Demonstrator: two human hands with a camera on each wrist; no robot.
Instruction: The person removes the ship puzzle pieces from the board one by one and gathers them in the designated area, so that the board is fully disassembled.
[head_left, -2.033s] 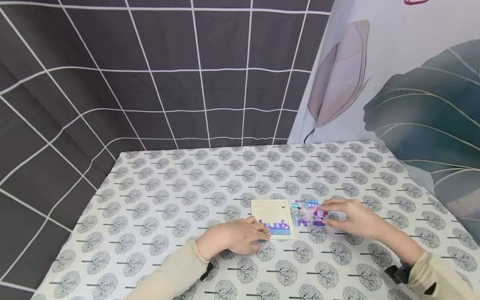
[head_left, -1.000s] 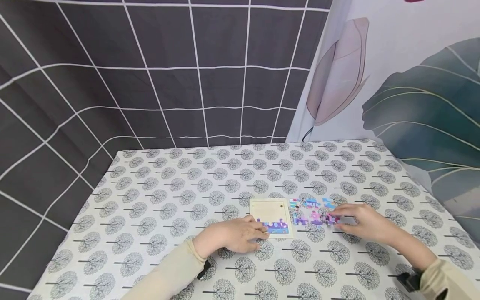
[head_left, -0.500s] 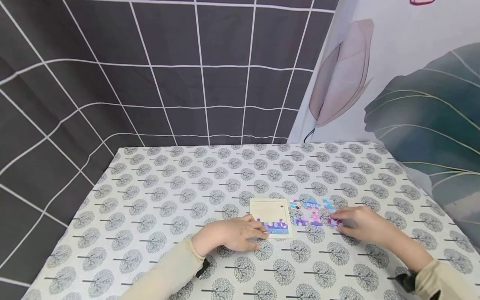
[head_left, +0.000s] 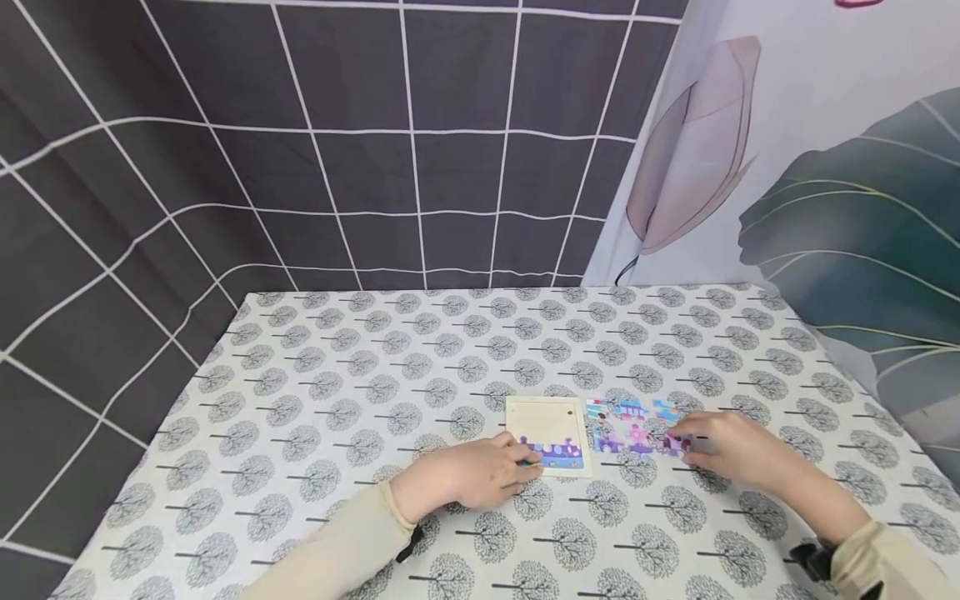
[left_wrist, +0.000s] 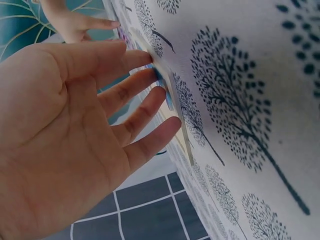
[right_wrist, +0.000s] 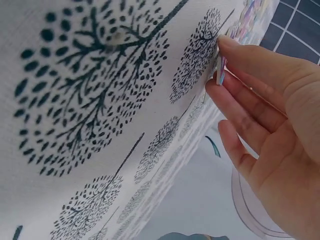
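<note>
A shallow cream puzzle tray (head_left: 542, 418) lies on the table, with a row of purple and blue puzzle pieces (head_left: 561, 454) along its near side. My left hand (head_left: 480, 473) rests its fingertips on the tray's near left part, fingers loosely extended; the left wrist view shows them at the tray's edge. To the right of the tray several loose puzzle pieces (head_left: 632, 408) lie in two rough rows. At their right end my right hand (head_left: 735, 443) pinches a purple-pink puzzle piece (right_wrist: 221, 70) between thumb and fingers, partly tipped up from the cloth in the right wrist view.
The table wears a white cloth (head_left: 405, 367) printed with grey trees. Behind it hangs a dark curtain (head_left: 457, 171) with a white grid. A pale curtain with leaf prints (head_left: 862, 208) hangs at the right.
My right hand has moved right from the clustered loose pieces, which now lie more spread out, a blue one apart at the upper right. My left hand has stayed at the tray.
</note>
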